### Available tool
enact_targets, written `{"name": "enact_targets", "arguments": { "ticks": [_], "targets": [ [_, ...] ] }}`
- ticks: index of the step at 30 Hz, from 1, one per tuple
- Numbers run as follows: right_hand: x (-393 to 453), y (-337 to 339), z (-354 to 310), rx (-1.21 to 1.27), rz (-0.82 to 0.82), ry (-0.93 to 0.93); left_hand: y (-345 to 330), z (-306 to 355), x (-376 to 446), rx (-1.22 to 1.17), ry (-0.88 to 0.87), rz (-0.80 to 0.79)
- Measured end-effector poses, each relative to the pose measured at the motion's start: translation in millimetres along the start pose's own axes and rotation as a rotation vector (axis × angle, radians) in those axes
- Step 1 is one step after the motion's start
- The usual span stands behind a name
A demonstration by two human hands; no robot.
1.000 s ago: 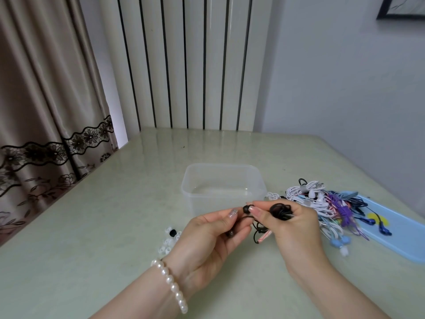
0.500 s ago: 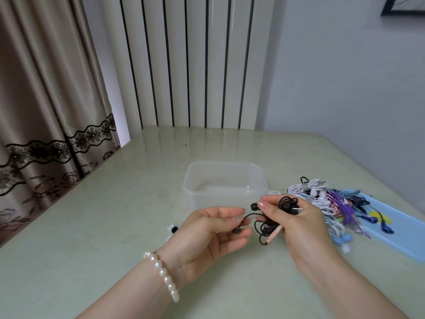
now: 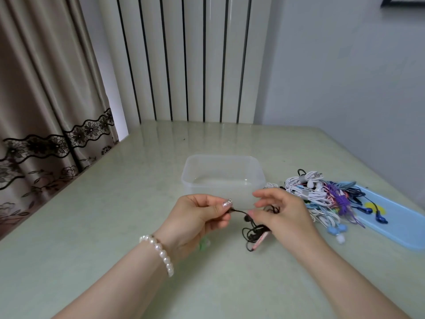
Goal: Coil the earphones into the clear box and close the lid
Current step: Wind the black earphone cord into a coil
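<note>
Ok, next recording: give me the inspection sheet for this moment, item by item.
Surface: pale green glossy table, a few dark specks at the far side.
Job's things: clear box open, nothing seen inside; black earphones held between both hands; blue lid lying flat at right.
Clutter: pile of tangled earphones partly on the lid.
Hands: left hand pinches the black cord; right hand holds the coiled bundle.
Cables: black cord spans the hands, loops hanging below.
Surroundings: curtain, striped panel, grey wall.
</note>
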State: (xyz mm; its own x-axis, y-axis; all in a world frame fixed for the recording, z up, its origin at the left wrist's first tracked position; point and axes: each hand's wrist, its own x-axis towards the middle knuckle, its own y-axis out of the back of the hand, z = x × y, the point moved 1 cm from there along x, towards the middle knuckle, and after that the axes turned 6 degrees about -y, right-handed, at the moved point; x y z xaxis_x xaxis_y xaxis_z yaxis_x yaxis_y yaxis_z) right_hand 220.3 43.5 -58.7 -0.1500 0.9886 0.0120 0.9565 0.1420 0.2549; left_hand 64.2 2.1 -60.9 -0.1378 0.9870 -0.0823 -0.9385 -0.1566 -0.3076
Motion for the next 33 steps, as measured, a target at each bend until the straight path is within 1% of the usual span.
{"name": "enact_targets", "arguments": {
  "ticks": [4,7,9,12,15,16,17,18,20,22,25,29,31,33],
  "targets": [
    [-2.6,-0.8,-3.7,-0.069,-0.036,0.11,-0.5,-1.3,-1.0,0.003,0.033,-0.055],
    [-9.0,-5.0,-4.4,-0.18,-0.137,0.239,-0.9,-1.3,-2.4,0.007,0.03,-0.101],
    [-11.8,-8.0,-2.2,-0.199,-0.19,0.272,-0.5,0.1,-2.7,0.014,0.024,-0.12],
    [-11.4,-11.0,-0.2,-0.127,-0.162,0.282,3.5,5.5,-3.3,0.041,0.052,-0.169],
    [-8.1,-10.1,-1.6,-0.047,-0.113,0.279,11.4,21.7,-5.1,0.105,0.091,-0.282],
    [-7.0,-10.4,-2.2,-0.016,-0.108,0.269,16.5,28.4,-5.4,0.159,0.071,-0.284],
    [-6.0,-10.2,-2.2,0.019,-0.108,0.257,22.8,34.3,-4.6,0.241,0.03,-0.25],
    [-4.9,-10.1,-2.0,0.058,-0.114,0.244,29.7,39.6,-3.4,0.362,-0.025,-0.182],
    [-3.3,-10.4,-0.8,0.123,-0.123,0.221,45.7,46.5,0.5,0.688,-0.126,-0.028],
    [-2.2,-10.7,1.3,0.134,-0.119,0.209,58.3,49.5,2.8,0.942,-0.158,0.031],
    [-1.1,-10.5,4.5,0.091,-0.098,0.214,67.4,49.0,4.1,1.08,-0.119,-0.016],
    [-1.7,-12.1,6.9,0.01,-0.089,0.223,61.0,38.9,5.5,1.254,-0.102,-0.104],
    [-2.1,-12.4,7.1,0.005,-0.09,0.218,56.5,34.0,8.0,1.302,-0.151,-0.091],
    [-1.9,-11.9,7.1,0.002,-0.082,0.216,51.6,28.5,11.3,1.298,-0.22,-0.014]
  ]
}}
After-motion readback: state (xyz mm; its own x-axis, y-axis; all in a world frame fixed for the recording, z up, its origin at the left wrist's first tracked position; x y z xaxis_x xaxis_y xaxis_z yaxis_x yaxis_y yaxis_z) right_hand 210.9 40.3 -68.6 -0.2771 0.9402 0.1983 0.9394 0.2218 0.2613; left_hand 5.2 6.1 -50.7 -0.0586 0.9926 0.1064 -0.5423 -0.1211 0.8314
